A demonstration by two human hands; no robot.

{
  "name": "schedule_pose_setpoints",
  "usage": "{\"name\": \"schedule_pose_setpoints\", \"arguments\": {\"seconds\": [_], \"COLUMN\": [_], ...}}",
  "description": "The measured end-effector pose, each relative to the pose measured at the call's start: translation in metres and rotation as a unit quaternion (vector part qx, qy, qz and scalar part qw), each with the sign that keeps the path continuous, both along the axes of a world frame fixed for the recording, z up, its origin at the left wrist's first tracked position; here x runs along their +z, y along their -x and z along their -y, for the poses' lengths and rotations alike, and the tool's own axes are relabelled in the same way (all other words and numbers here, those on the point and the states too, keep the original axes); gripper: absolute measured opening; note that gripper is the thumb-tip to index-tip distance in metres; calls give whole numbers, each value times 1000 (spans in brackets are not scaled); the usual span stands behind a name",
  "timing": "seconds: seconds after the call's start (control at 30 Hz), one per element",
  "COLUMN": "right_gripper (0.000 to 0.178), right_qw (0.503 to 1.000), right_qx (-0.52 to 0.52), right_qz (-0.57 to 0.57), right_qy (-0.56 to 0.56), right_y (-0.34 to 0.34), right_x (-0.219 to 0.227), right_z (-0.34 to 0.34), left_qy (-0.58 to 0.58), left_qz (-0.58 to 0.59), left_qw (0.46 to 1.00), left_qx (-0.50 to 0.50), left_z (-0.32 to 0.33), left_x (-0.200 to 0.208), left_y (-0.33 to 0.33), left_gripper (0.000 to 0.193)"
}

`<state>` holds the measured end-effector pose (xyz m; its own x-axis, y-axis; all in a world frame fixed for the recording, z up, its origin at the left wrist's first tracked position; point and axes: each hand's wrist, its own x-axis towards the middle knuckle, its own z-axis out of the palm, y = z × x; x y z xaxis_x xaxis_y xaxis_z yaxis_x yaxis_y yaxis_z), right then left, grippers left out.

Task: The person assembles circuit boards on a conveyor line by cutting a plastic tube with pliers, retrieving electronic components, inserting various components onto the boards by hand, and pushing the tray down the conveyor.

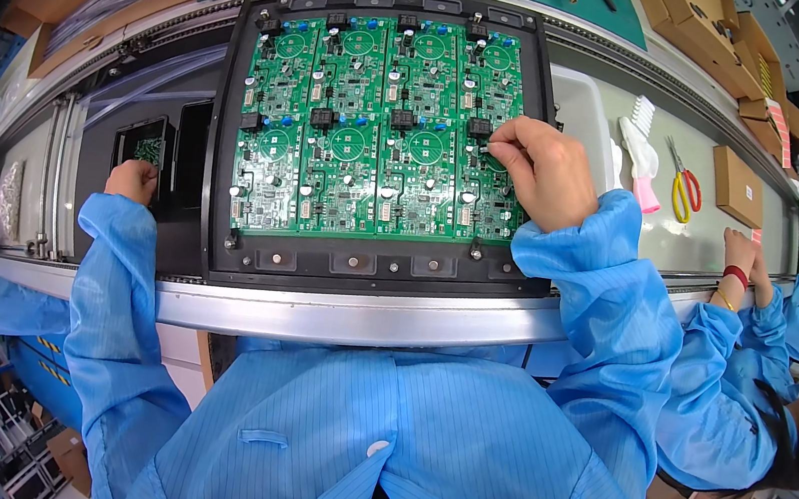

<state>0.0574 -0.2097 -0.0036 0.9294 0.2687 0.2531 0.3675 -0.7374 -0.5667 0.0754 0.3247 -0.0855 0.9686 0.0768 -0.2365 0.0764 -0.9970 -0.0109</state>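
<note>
A panel of green circuit boards (348, 177) lies in a black carrier frame (315, 275) in front of me. My right hand (549, 171) is over the panel's right side, thumb and index finger pinched together close to a black block-shaped component (479, 128). Whatever the pinch holds is too small to make out. Left of the carrier, my left hand (133, 180) is closed, with curled fingers at the near edge of a small black box (165, 130) of small green parts (148, 151). Its fingertips are partly hidden, as is anything between them.
The carrier sits across a conveyor with a metal front rail (360, 319). To the right lie a white bin (583, 122), a white-and-pink glove (640, 158), red-and-yellow cutters (682, 186) and a cardboard box (737, 186). A co-worker's hands (741, 259) are farther right.
</note>
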Motion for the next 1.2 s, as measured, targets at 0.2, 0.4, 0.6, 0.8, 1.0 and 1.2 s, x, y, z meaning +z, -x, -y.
{"name": "schedule_pose_setpoints", "arguments": {"seconds": [0.2,0.4,0.6,0.8,1.0,1.2], "right_gripper": [3,3,4,3,4,6], "right_qw": [1000,997,994,994,996,994], "right_qx": [-2,-9,-12,-23,-26,-17], "right_qz": [-2,25,14,-2,12,4], "right_qy": [10,71,108,111,83,106], "right_y": [1,1,1,-2,-1,-4], "right_x": [-3,0,6,7,5,9], "right_z": [1,-3,-7,-5,-9,-8], "left_qy": [44,79,203,409,517,524], "left_qz": [39,169,193,182,99,36], "left_qw": [997,983,960,894,848,846], "left_qx": [43,-6,32,2,-52,-89], "left_z": [10,-14,46,156,218,263], "left_x": [9,-5,65,119,127,119], "left_y": [3,8,2,2,6,2], "left_gripper": [10,13,14,12,10,7]}}
